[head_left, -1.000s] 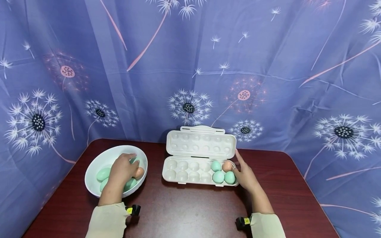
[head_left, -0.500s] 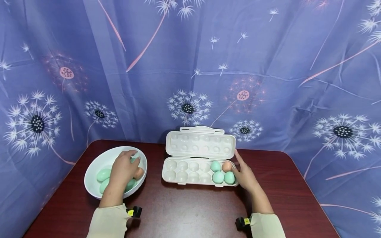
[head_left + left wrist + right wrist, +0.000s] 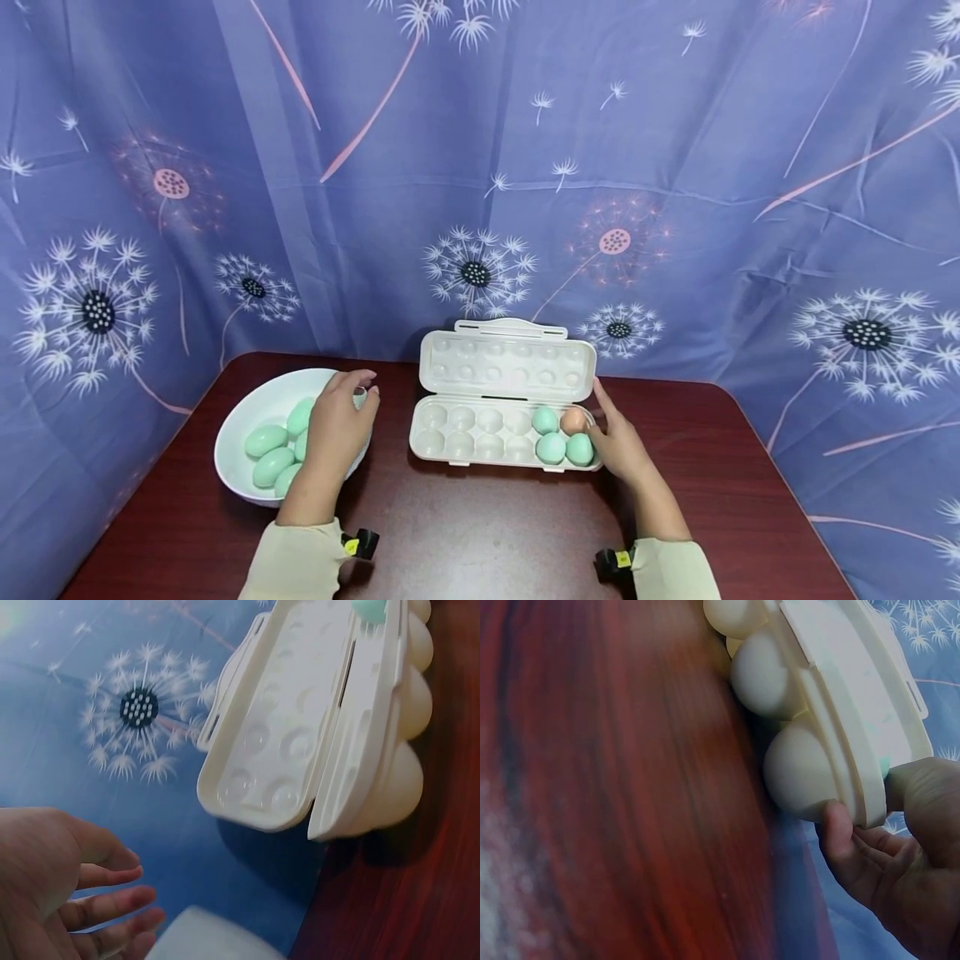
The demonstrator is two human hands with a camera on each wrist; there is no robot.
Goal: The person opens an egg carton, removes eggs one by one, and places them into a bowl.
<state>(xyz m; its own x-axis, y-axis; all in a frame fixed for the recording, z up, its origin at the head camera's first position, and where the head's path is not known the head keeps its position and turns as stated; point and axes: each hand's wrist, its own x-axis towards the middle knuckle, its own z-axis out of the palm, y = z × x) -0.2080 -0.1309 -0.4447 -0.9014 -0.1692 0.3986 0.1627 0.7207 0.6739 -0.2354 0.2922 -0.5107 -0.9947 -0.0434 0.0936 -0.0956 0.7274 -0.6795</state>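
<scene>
My left hand (image 3: 341, 421) is over the right rim of a white bowl (image 3: 236, 425) holding several pale green eggs (image 3: 266, 440). Its fingers are loosely bent and spaced apart in the left wrist view, with curtain showing between them and no egg visible. My right hand (image 3: 621, 443) grips the right end of a white plastic egg carton (image 3: 502, 400), thumb and fingers on either side of its edge in the right wrist view. The carton's lid (image 3: 510, 362) stands raised. Three green eggs (image 3: 551, 448) and one orange egg (image 3: 574, 421) fill its right-end cups; the other cups (image 3: 459, 442) hold none.
Bowl and carton stand on a dark red wooden table (image 3: 480, 533), toward its back edge. A blue curtain (image 3: 480, 167) printed with dandelions hangs right behind them. Each wrist carries a small black camera (image 3: 366, 544).
My left hand has risen out of the bowl's interior and moved right to its rim. The orange egg seen in the bowl earlier is now out of sight. The right hand and carton stay put.
</scene>
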